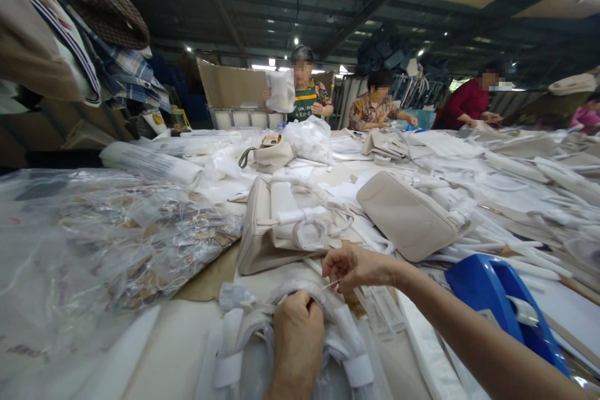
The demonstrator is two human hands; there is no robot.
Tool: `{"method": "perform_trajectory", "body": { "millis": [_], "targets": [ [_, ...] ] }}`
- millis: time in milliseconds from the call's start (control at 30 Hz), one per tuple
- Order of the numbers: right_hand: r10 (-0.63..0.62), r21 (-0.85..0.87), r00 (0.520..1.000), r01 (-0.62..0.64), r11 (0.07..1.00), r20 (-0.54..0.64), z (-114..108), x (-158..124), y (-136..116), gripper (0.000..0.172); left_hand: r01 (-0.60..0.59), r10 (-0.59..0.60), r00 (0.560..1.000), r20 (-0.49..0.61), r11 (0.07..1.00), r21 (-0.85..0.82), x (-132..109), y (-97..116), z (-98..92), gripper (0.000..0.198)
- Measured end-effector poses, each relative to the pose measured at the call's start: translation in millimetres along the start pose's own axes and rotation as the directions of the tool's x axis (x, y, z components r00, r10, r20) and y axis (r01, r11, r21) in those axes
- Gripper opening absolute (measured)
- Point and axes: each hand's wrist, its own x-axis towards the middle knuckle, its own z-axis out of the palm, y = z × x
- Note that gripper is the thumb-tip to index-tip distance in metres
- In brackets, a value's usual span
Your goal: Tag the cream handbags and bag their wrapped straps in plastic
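Note:
My left hand (299, 331) is closed at the top of a bag handle (281, 290) wrapped in clear plastic and white foam; its fingertips are partly hidden. My right hand (349, 267) pinches a thin white string (330, 285), which runs down toward the left hand. Below lies the light bag, with white wrapping bands (359, 370) around the handle's ends. A small clear plastic packet (237, 295) rests left of the handle, and clear packets (382, 311) lie to its right. Just beyond my hands stands a beige handbag (267, 231) with a coiled, wrapped strap.
A large plastic bag of tagged pieces (154, 231) covers the left side. Another beige handbag (407, 215) leans at the right, near a blue tape dispenser (506, 312). Wrapped straps and bags spread across the table. Several co-workers (304, 100) are across it.

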Motion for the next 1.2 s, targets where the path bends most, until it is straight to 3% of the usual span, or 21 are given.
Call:
{"method": "perform_trajectory", "body": {
  "millis": [233, 333, 467, 600, 700, 767, 867, 967, 1100, 1200],
  "targets": [
    [-0.066, -0.344, 0.987, 0.013, 0.939, -0.143, 1, -9, 16, 0.030, -0.167, 0.170, 0.975, -0.142, 0.985, 0.034, -1, -17, 14.0, 0.025],
    [-0.079, -0.387, 0.977, -0.003, 0.922, -0.197, 4, -12, 17, 0.025, -0.215, 0.220, 0.956, -0.195, 0.975, 0.047, 0, -24, 17.8, 0.023],
    [-0.029, -0.340, 0.970, -0.057, 0.939, -0.242, 1, -14, 23, 0.022, -0.285, 0.282, 0.946, -0.162, 0.958, 0.001, -1, -21, 8.5, 0.024],
    [0.097, -0.231, 0.970, -0.149, 0.962, -0.222, -6, -18, 31, 0.031, -0.236, 0.204, 0.958, -0.202, 0.961, -0.147, -4, -13, -2.1, 0.026],
    [0.169, -0.220, 0.973, -0.201, 0.954, -0.157, -5, -19, 32, 0.043, -0.143, 0.103, 0.984, -0.146, 0.944, -0.297, -4, -11, -5.3, 0.027],
    [0.175, -0.246, 0.973, -0.209, 0.946, -0.153, -1, -17, 32, 0.038, -0.103, 0.067, 0.992, -0.107, 0.921, -0.375, -3, -10, -7.2, 0.028],
    [0.150, -0.272, 0.974, -0.193, 0.943, -0.172, 5, -14, 31, 0.016, -0.078, 0.044, 0.996, -0.083, 0.883, -0.464, -1, -9, -11.5, 0.028],
    [0.145, -0.234, 0.974, -0.185, 0.954, -0.176, 7, -12, 29, 0.017, -0.043, 0.006, 0.998, -0.063, 0.802, -0.595, 0, -7, -16.0, 0.027],
    [0.113, -0.051, 0.961, -0.130, 0.990, -0.252, 2, -17, 20, 0.012, 0.044, -0.049, 0.999, 0.020, 0.536, -0.843, -1, -3, -21.9, 0.021],
    [0.067, 0.100, 0.954, -0.039, 0.994, -0.293, 0, -23, 9, 0.013, 0.112, -0.029, 0.994, 0.110, 0.375, -0.920, -2, -1, -25.9, 0.024]
  ]
}}
